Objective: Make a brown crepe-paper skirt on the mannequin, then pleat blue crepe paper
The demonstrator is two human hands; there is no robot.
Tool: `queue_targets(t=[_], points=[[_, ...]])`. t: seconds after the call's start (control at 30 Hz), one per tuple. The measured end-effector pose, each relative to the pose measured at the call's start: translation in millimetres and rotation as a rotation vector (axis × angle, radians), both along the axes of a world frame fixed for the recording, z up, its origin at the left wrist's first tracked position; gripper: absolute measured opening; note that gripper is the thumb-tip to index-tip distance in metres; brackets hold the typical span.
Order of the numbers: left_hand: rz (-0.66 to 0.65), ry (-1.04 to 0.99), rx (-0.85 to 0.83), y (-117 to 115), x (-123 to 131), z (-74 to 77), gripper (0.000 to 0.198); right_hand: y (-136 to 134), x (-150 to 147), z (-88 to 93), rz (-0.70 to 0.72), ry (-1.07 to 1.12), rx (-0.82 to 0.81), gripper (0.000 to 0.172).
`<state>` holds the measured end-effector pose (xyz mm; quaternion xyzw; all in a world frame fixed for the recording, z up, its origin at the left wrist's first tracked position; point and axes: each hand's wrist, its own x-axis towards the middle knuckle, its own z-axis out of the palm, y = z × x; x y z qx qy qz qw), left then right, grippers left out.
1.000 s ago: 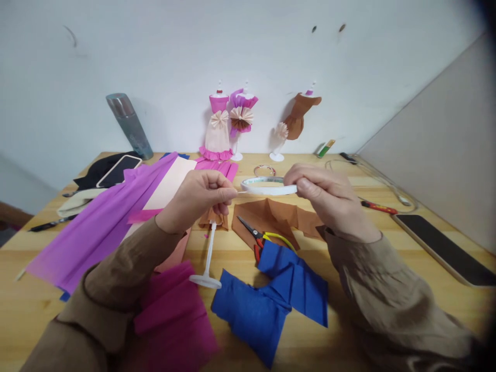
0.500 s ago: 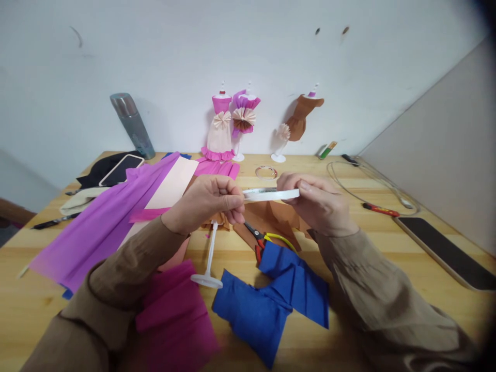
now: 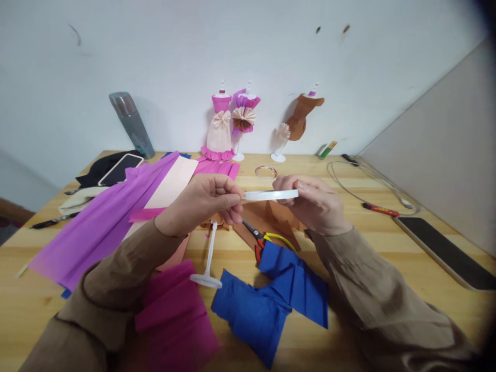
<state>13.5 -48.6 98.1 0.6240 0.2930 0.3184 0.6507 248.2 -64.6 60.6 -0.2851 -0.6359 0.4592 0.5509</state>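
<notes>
Above the middle of the table, my right hand (image 3: 315, 202) grips the right end of a thin white roll of tape (image 3: 269, 195), seen edge-on. My left hand (image 3: 209, 200) has thumb and fingers pinched together at the roll's left edge; whether a tape end lies between them is too small to tell. Under my hands lie brown paper pieces (image 3: 279, 214) and scissors (image 3: 258, 236) with red and yellow handles. A white mannequin stand (image 3: 209, 258) rises below my left hand, its top hidden by it. Nearer me are blue crepe paper (image 3: 259, 310) and magenta crepe paper (image 3: 176, 315).
Three small dress forms (image 3: 221, 126) in paper clothes stand by the wall. At left are purple paper (image 3: 104, 222), a phone (image 3: 122, 169) and a leaning bottle (image 3: 134, 126). A cable (image 3: 372, 181), a red tool (image 3: 382, 210) and another phone (image 3: 445, 250) lie right.
The roll has tilted slightly, so its inner side no longer shows. Both hands have shifted a little to the left; their grip looks the same.
</notes>
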Motion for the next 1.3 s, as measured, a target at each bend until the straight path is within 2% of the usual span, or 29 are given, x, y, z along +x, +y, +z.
queue_targets(t=[0.13, 0.2, 0.4, 0.53, 0.63, 0.8, 1.0, 1.1, 1.2, 1.3], points=[[0.214, 0.105, 0.183, 2, 4, -4.2, 0.006, -5, -3, 2.7, -0.076, -0.052, -0.031, 0.032], [0.266, 0.111, 0.270, 6, 6, -9.5, 0.007, -8, -5, 5.2, -0.105, -0.059, -0.038, 0.032], [0.075, 0.003, 0.230, 18, 9, -22.9, 0.011, -11, -3, 7.4, -0.071, -0.103, -0.101, 0.029], [0.147, 0.050, 0.447, 21, 5, -22.4, 0.010, -11, 4, 10.0, -0.013, -0.305, -0.080, 0.016], [0.189, 0.089, 0.565, 21, 2, -21.3, 0.010, -12, 5, 14.5, 0.010, -0.390, -0.074, 0.012], [0.227, 0.157, 0.715, 18, 1, -23.4, 0.009, -18, -5, 18.5, 0.008, -0.411, -0.142, 0.012], [0.266, 0.200, 0.863, 16, 0, -26.8, 0.011, -19, -16, 13.3, -0.049, -0.340, -0.174, 0.009], [0.289, 0.181, 0.989, 16, 0, -29.6, 0.013, -17, -16, 9.7, -0.040, -0.344, -0.115, 0.004], [0.311, 0.107, 1.128, 16, 1, -32.9, 0.016, -15, -14, 7.8, -0.027, -0.305, 0.021, 0.009], [0.322, 0.024, 1.195, 17, 0, -35.8, 0.015, -15, -12, 9.9, -0.007, -0.306, 0.120, 0.013]])
